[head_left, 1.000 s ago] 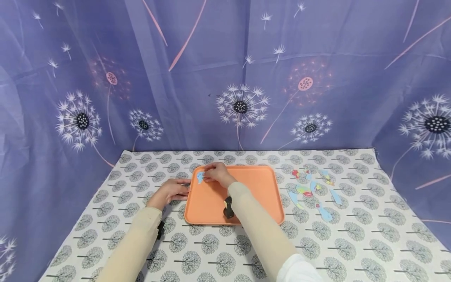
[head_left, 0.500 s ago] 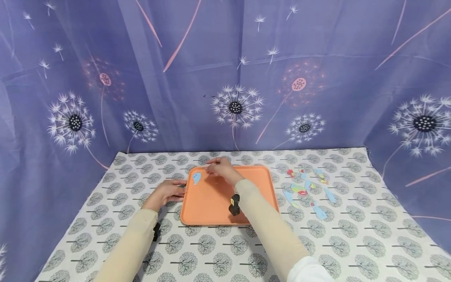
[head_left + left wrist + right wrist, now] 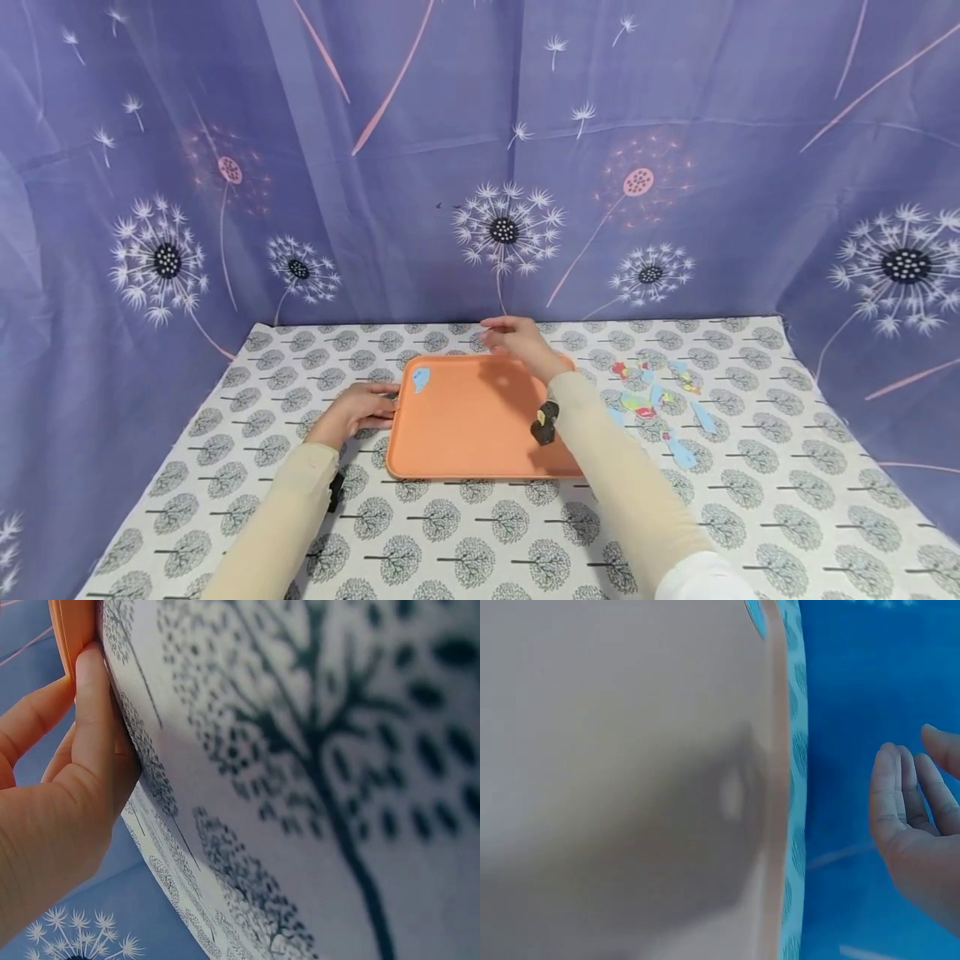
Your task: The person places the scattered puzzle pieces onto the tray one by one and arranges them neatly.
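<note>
Fingers [image 3: 91, 712] extended, left hand [image 3: 352, 412] against tray [image 3: 476, 425].

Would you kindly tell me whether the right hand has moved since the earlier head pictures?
Yes, the right hand has moved rightward, judged against the orange tray.

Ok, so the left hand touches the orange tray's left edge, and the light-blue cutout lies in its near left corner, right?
Not near: the head view shows the light-blue cutout in the far left corner of the orange tray. The left hand does touch its left edge.
</note>
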Demonstrator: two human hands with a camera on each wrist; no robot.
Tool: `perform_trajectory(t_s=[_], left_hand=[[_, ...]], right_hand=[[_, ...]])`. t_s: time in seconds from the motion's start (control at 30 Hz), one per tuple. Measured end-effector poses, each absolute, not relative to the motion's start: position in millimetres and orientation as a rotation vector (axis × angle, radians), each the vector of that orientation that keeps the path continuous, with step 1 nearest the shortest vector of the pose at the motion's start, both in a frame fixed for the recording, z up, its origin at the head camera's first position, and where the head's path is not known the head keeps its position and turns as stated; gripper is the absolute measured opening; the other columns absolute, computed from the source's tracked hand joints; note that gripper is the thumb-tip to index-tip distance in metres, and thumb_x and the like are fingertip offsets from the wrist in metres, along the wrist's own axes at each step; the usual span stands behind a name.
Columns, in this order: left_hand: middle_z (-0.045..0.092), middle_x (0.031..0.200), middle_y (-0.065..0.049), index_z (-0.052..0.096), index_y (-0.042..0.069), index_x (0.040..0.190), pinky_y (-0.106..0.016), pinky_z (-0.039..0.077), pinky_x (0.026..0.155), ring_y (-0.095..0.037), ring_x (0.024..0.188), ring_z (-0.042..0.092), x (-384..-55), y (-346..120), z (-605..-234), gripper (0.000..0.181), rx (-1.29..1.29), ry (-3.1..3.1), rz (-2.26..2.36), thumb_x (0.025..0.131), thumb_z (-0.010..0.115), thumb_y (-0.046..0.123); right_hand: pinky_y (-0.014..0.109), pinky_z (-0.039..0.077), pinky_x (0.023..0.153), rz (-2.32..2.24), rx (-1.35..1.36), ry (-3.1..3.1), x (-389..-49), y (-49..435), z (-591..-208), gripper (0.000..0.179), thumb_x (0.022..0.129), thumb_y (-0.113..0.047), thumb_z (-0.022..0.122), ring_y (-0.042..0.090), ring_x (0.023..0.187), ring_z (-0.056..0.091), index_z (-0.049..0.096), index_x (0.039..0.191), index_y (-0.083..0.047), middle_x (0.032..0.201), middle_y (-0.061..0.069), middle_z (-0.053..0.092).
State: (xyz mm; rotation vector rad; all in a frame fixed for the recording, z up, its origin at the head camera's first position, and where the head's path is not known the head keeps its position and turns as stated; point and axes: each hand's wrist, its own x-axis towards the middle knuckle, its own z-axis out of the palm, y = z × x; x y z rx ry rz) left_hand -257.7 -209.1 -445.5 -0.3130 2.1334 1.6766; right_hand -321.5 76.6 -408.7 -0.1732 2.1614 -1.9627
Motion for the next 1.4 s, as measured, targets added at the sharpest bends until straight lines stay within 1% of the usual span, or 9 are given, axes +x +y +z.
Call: perform_trajectory(t_s=[0.2,0.47,0.67,0.8,0.87,0.9,1.0,1.1,1.4], left_hand=[[0.069,0.087,-0.013,0.046,-0.004,0.139,-0.03,0.062,0.071,-0.016,0.071,0.068,-256.0,-210.4,-445.8,0.053,-0.319,2.132,1.687,0.089,0.062,-0.004],[0.069,0.088,-0.015,0.048,-0.004,0.138,-0.031,0.062,0.072,-0.017,0.071,0.068,-256.4,-206.5,-448.9,0.052,-0.333,2.119,1.701,0.088,0.062,-0.006],[0.07,0.089,-0.016,0.049,-0.003,0.137,-0.03,0.062,0.071,-0.018,0.071,0.068,-262.9,-197.4,-448.3,0.05,-0.3,2.111,1.705,0.088,0.062,-0.006],[0.069,0.088,-0.015,0.05,-0.002,0.137,-0.029,0.062,0.07,-0.017,0.07,0.068,-264.5,-197.2,-447.7,0.05,-0.311,2.119,1.701,0.088,0.062,-0.006],[0.069,0.087,-0.014,0.05,-0.002,0.137,-0.029,0.062,0.07,-0.017,0.07,0.068,-263.9,-198.6,-447.2,0.05,-0.313,2.123,1.696,0.089,0.062,-0.005],[0.069,0.086,-0.014,0.05,-0.002,0.137,-0.029,0.062,0.07,-0.017,0.069,0.068,-263.4,-199.3,-446.9,0.05,-0.318,2.122,1.694,0.089,0.062,-0.005],[0.069,0.086,-0.014,0.048,-0.002,0.138,-0.03,0.062,0.07,-0.016,0.069,0.068,-261.5,-201.8,-446.1,0.051,-0.318,2.12,1.693,0.089,0.062,-0.005],[0.07,0.086,-0.015,0.047,-0.003,0.138,-0.03,0.062,0.07,-0.016,0.069,0.068,-260.0,-203.8,-445.5,0.052,-0.319,2.114,1.701,0.089,0.062,-0.005],[0.069,0.09,-0.018,0.048,-0.005,0.137,-0.031,0.062,0.073,-0.017,0.071,0.068,-257.0,-208.4,-445.1,0.051,-0.318,2.124,1.722,0.088,0.062,-0.006]], right_hand=[[0.032,0.054,0.095,-1.976,-0.145,2.215,-324.6,116.0,-405.6,0.042,0.092,-0.001,0.061,0.038,0.116,0.056,0.052,0.133,0.006,0.129,0.025,0.056],[0.036,0.048,0.103,-2.009,-0.11,2.264,-319.8,172.9,-415.8,0.047,0.093,-0.003,0.059,0.037,0.123,0.051,0.047,0.137,0.006,0.134,0.028,0.05],[0.044,0.043,0.108,-1.914,0.009,2.39,-309.5,216.4,-421.5,0.055,0.093,-0.018,0.064,0.036,0.123,0.051,0.045,0.141,-0.001,0.139,0.022,0.049],[0.034,0.059,0.077,-1.816,0.115,2.424,-303.7,234.8,-419.6,0.062,0.091,-0.035,0.067,0.03,0.124,0.051,0.044,0.144,-0.012,0.141,0.014,0.049],[0.028,0.055,0.059,-1.797,0.148,2.408,-302.0,241.7,-418.8,0.063,0.091,-0.039,0.066,0.029,0.126,0.049,0.044,0.145,-0.016,0.143,0.012,0.048],[0.026,0.054,0.058,-1.801,0.142,2.402,-301.6,244.9,-419.0,0.062,0.092,-0.038,0.065,0.029,0.127,0.048,0.043,0.145,-0.015,0.144,0.013,0.047],[0.031,0.058,0.084,-1.842,0.107,2.38,-300.9,253.3,-421.5,0.06,0.096,-0.031,0.061,0.034,0.13,0.044,0.039,0.147,-0.008,0.145,0.019,0.042],[0.042,0.04,0.111,-1.827,0.06,2.412,-299.6,260.3,-425.2,0.058,0.098,-0.025,0.057,0.038,0.131,0.042,0.035,0.147,-0.001,0.146,0.024,0.039],[0.049,0.032,0.115,-1.732,0.17,2.407,-294.0,271.1,-435.6,0.063,0.096,-0.027,0.06,0.037,0.129,0.045,0.034,0.147,-0.003,0.147,0.023,0.037]])
